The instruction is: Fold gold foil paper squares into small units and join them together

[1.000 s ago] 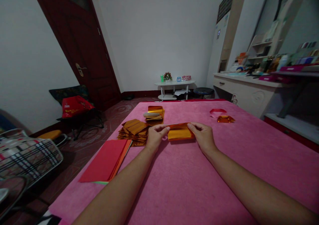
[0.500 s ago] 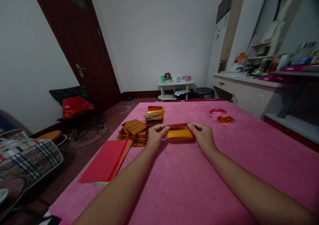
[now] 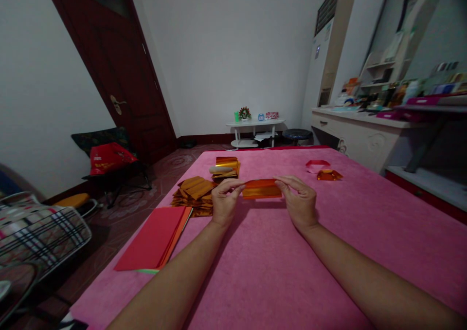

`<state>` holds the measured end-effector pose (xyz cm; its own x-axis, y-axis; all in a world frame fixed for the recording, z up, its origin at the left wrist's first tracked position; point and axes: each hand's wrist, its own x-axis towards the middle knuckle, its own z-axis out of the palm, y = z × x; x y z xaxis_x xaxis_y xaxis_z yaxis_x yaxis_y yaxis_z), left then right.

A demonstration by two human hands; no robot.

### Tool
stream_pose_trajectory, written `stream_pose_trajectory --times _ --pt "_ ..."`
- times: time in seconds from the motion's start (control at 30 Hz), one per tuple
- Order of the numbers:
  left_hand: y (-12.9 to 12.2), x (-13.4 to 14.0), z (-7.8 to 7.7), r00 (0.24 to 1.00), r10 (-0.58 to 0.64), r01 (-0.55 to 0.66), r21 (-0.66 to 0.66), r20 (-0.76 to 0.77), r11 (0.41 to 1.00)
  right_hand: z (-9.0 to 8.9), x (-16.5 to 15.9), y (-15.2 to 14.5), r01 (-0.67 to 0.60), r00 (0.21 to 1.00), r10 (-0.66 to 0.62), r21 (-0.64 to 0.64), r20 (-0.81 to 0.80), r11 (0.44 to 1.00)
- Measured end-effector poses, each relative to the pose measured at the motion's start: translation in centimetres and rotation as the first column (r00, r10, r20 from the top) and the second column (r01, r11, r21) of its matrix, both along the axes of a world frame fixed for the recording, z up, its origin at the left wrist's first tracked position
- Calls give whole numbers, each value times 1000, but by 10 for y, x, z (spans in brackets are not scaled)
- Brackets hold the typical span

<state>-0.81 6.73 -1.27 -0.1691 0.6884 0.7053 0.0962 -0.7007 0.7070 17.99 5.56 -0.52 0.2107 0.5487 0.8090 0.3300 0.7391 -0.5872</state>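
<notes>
Between my two hands is a shiny orange-gold foil paper (image 3: 261, 190), folded into a wide strip and held just above the pink cloth. My left hand (image 3: 225, 201) pinches its left end between thumb and fingers. At the other end, my right hand (image 3: 299, 199) grips it the same way. Just left of my left hand lies a stack of gold foil papers (image 3: 195, 193). Behind that, a second pile of shiny gold foil (image 3: 226, 163) has a pale rod-like piece (image 3: 220, 170) lying on it.
Red and orange paper sheets (image 3: 155, 237) lie at the left of the pink-covered table (image 3: 262, 276). A folded gold foil piece (image 3: 329, 175) and a red paper band (image 3: 317, 163) sit at the far right. A white dresser (image 3: 361, 130) stands beyond the right edge.
The foil paper has been turned or folded over, so its orange outer face now shows instead of the bright yellow inner part. Both hands have stayed at its ends.
</notes>
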Motion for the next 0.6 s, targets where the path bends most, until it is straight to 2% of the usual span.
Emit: stream_pose_trajectory --times 0.17,0.23,0.3,0.37,0.43,0.53,0.6 --pt "-1 1 1 1000 3 -2 -43 16 999 4 -3 -5 16 1000 -17 -34 -26 999" --pt "-2 2 2 999 -7 12 -136 34 991 5 -4 -5 26 998 -31 -106 -47 994" --pt "-3 4 3 998 -28 40 -280 47 959 2 -3 -3 26 995 -47 -237 -86 971" --pt "-3 7 2 999 -32 31 -449 4 893 -4 0 3 28 993 -70 -389 -93 921" --pt "-3 8 -1 996 -25 -27 -573 -83 819 -11 6 11 73 996 -90 -526 -6 848" --pt "0 8 -5 979 -11 -123 -628 -205 769 -17 14 18 242 957 -59 -664 285 707" --pt "1 7 -7 921 14 -266 -601 -390 754 -15 16 19 378 883 -24 -679 469 629"
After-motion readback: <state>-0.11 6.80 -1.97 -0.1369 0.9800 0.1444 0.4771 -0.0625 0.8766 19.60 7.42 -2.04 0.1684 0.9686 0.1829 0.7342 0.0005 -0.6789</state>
